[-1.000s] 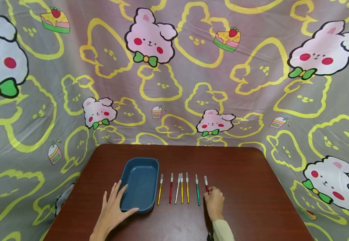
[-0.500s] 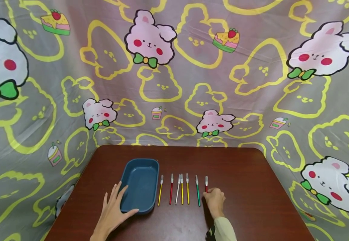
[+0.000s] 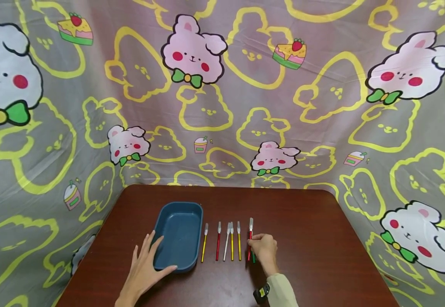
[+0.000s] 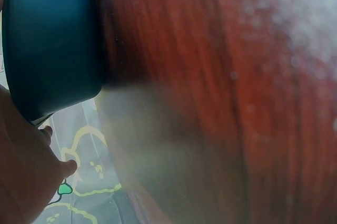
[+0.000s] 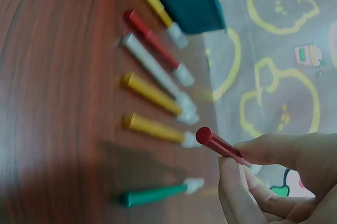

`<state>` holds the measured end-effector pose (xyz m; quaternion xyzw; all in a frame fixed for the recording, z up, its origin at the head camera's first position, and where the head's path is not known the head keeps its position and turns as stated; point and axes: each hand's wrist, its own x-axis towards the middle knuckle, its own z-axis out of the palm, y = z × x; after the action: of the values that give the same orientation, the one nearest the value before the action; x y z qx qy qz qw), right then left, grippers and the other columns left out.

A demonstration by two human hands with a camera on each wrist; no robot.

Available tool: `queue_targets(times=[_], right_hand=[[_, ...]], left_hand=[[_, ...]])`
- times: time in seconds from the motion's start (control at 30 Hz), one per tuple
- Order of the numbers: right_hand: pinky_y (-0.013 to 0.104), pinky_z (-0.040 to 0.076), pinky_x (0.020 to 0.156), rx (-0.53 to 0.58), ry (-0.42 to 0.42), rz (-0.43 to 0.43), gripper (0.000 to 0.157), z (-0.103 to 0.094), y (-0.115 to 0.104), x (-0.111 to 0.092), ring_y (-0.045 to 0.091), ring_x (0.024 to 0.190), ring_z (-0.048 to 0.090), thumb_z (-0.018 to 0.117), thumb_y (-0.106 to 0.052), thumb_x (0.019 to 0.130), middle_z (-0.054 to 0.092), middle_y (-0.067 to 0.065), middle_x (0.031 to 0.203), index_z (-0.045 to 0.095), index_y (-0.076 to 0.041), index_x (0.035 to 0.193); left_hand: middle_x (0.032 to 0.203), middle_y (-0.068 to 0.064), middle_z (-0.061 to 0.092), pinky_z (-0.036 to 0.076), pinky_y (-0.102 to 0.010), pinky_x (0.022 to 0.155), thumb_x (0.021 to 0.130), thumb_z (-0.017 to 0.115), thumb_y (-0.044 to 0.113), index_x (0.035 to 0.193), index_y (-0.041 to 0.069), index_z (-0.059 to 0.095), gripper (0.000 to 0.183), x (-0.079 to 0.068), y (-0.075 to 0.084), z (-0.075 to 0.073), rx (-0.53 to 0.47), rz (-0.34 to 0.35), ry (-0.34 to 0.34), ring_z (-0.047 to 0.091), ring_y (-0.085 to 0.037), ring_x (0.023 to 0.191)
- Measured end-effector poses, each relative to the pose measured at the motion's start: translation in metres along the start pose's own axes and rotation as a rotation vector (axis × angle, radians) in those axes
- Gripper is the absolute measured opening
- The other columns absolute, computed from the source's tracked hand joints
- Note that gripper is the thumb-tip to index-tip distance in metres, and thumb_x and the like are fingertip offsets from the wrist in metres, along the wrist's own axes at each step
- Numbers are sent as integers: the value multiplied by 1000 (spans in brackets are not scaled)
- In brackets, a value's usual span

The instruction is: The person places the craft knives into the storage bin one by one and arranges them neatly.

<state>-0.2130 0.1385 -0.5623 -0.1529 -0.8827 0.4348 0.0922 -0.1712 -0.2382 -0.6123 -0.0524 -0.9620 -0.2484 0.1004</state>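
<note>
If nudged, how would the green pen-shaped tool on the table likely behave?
The green pen-shaped tool would probably roll, given its slim, round-looking barrel. It looks stiff, lying straight. Likely light, too: the right hand pinches a similar red tool.

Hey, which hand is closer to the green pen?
Right. The right hand, pinching a red pen, partly covers the green pen in the head view; the left hand is farther off, touching the blue tray.

Bunny-print cloth (image 3: pixel 234 98) — brown table (image 3: pixel 314 238)
</note>
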Motion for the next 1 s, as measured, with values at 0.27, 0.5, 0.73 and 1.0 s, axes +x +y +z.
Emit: queue_targets(times=[0.27, 0.5, 0.73, 1.0], right_hand=[[39, 61, 70, 90, -48, -17, 6, 25, -26, -8, 18, 58, 74, 86, -6, 79, 75, 4, 65, 80, -4, 78], [35, 64, 63, 227, -110, -21, 5, 51, -51, -22, 21, 58, 75, 84, 0, 78, 75, 10, 68, 79, 0, 78], [28, 61, 54, 281, -149, -62, 8, 76, -80, -34, 19, 56, 74, 84, 1, 79, 74, 8, 67, 77, 0, 76], [27, 60, 53, 299, -175, -41, 10, 105, -107, -48, 19, 55, 74, 87, 1, 80, 73, 7, 66, 78, 0, 76]], left_hand=[[170, -23, 25, 14, -81, 116, 77, 80, 74, 157, 10, 49, 107, 0, -1, -3, -12, -6, -10, 23, -53, 154], [170, -24, 25, 17, -79, 117, 77, 80, 75, 157, 9, 48, 109, 0, -2, -1, -25, 2, -14, 25, -53, 154], [169, -26, 26, 19, -77, 118, 76, 79, 77, 156, 7, 49, 110, 2, -1, -1, -6, -1, -13, 26, -54, 153], [167, -27, 28, 21, -78, 117, 77, 82, 72, 155, 6, 49, 107, 0, -2, 1, -22, 27, 11, 28, -54, 152]])
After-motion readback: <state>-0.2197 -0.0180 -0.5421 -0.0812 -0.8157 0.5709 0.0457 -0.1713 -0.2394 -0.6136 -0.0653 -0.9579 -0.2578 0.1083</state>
